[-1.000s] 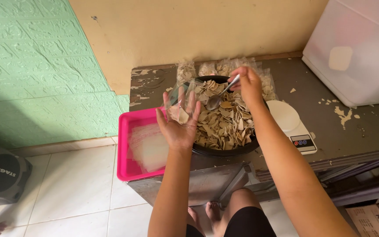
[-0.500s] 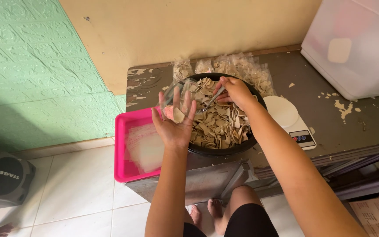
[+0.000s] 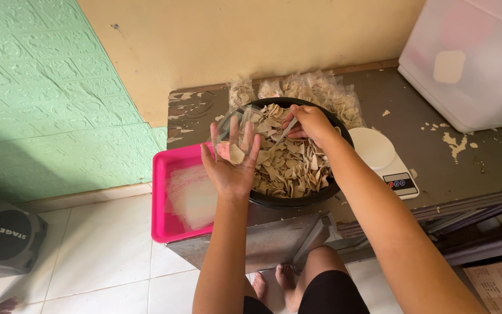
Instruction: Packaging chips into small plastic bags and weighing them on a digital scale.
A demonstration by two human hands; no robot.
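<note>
Clear plastic pouch [image 3: 235, 132] sits open in the left hand [image 3: 232, 166], holding only a few chips, while the right hand [image 3: 311, 123] grips a metal spoon [image 3: 282, 130] over the black bowl of beige chips [image 3: 289, 160], still heaped. Filled bags [image 3: 315, 87] lie behind, flat empty ones in the pink tray [image 3: 161, 192], on a peeling grey table [image 3: 448, 168] with a white scale [image 3: 386, 160], against green and cream walls.

Home snack-packing corner, I'd say. I sit at a worn metal table [image 3: 437, 174] with peeling paint, against a yellow and green painted wall [image 3: 42, 99], white tiled floor [image 3: 100, 256] below. On it: black bowl [image 3: 297, 199] of chips, kitchen scale [image 3: 386, 160], filled clear bags [image 3: 321, 87], pink tray [image 3: 161, 192] of empty bags.
</note>
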